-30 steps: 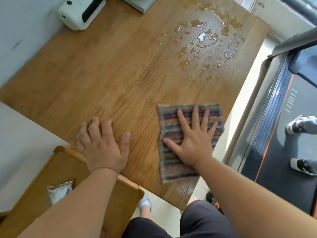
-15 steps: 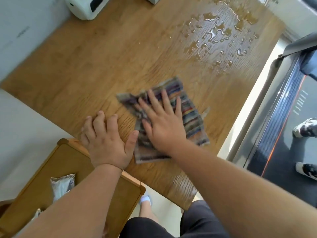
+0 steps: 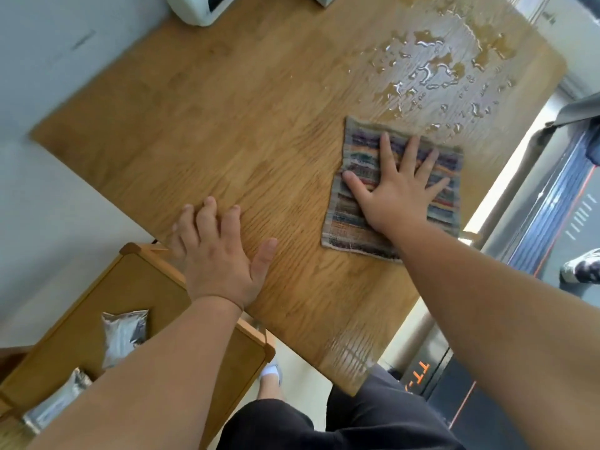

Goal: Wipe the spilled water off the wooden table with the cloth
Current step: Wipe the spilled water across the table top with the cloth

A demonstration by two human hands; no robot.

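Note:
A striped multicoloured cloth (image 3: 363, 151) lies flat on the wooden table (image 3: 227, 125) near its right edge. My right hand (image 3: 396, 186) presses down on the cloth with fingers spread and straight. Spilled water (image 3: 431, 73) sits in puddles and drops on the far right part of the table, just beyond the cloth's far edge. My left hand (image 3: 217, 251) rests flat on the table near its left front edge, fingers straight, holding nothing. A wet sheen shows at the table's near corner (image 3: 354, 355).
A white appliance (image 3: 201, 6) stands at the table's far edge. A lower wooden shelf (image 3: 162, 303) with silver packets (image 3: 125, 332) sits at the left front. A treadmill (image 3: 552, 222) runs along the right, with another person's shoe (image 3: 581, 267) on it.
My right hand has slid the cloth from the table's middle, beside my left hand, to the right and farther away, up to the water. My left hand has stayed flat on the table.

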